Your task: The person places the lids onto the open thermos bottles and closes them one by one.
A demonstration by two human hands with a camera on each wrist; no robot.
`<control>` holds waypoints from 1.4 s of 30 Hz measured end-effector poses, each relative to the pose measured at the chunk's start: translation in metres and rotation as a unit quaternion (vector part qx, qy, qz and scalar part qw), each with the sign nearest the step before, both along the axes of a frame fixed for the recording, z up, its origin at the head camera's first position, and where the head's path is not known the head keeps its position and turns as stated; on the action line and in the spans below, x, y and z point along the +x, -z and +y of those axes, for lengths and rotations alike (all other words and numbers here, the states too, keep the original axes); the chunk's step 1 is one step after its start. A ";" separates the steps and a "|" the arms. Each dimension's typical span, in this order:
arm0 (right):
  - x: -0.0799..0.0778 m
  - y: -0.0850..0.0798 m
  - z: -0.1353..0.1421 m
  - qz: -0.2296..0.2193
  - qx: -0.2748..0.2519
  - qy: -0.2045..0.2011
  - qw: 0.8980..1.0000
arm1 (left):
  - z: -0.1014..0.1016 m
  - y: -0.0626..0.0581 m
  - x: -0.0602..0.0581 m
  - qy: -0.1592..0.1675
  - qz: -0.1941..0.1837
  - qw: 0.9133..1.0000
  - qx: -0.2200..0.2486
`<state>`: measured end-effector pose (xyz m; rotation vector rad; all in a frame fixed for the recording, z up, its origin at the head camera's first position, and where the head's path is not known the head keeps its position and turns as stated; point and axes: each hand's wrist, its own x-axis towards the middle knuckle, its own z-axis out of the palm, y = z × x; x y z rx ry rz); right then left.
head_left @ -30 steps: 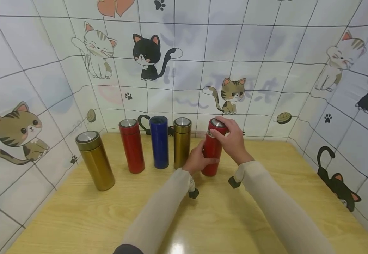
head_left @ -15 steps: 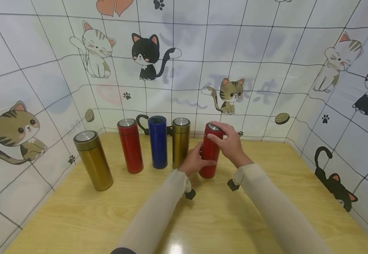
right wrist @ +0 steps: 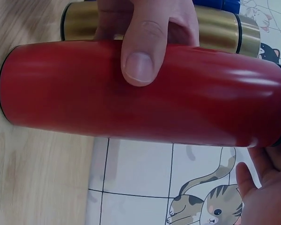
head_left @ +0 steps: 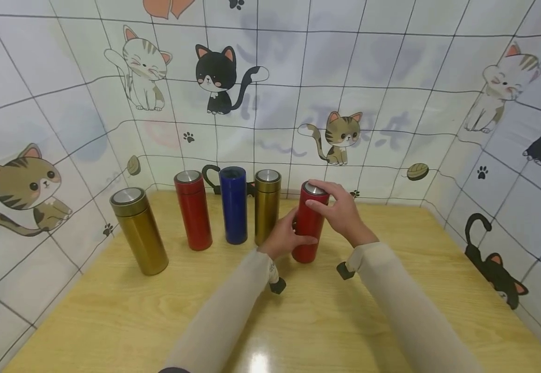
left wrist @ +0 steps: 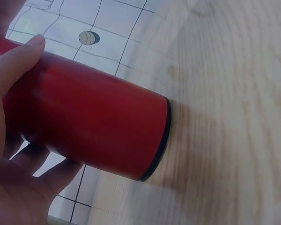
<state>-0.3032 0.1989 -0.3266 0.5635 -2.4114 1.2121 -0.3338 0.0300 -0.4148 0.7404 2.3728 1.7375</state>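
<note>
A red thermos bottle (head_left: 307,225) stands upright on the wooden table, right of the other bottles. My left hand (head_left: 283,238) grips its body from the left; its thumb (left wrist: 18,61) lies across the front in the left wrist view, with the other fingers wrapped behind. On top, my right hand (head_left: 343,211) holds the lid (head_left: 315,189), which has a silver disc and sits level with the body. The right wrist view shows the bottle's dark base ring (right wrist: 2,84) at the wood and only part of the right hand (right wrist: 267,187) near the lid end.
To the left stand a gold bottle (head_left: 267,207), a blue bottle (head_left: 235,207) whose top looks dark and hollow, another red bottle (head_left: 194,212) and a larger gold bottle (head_left: 142,235). A tile-patterned wall covering (head_left: 280,88) with cartoon cats surrounds the table (head_left: 326,326).
The lid has come down onto the red thermos; the silver neck ring seen earlier is covered. My right hand has lowered with it, and the bottle has shifted slightly toward me.
</note>
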 end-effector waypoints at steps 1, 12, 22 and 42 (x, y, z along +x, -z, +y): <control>0.001 0.001 0.000 -0.002 -0.004 -0.001 1.000 | -0.001 0.000 0.001 0.000 -0.002 1.000 -0.003; 0.002 0.000 0.000 -0.045 -0.039 -0.050 0.997 | -0.012 -0.020 0.010 0.030 -0.012 0.999 0.013; 0.004 0.008 -0.003 -0.015 -0.041 -0.011 0.999 | -0.007 -0.050 0.023 0.012 0.027 0.997 0.075; 0.005 0.015 -0.032 0.202 0.047 0.149 0.967 | -0.008 -0.035 0.016 -0.014 0.079 0.995 0.063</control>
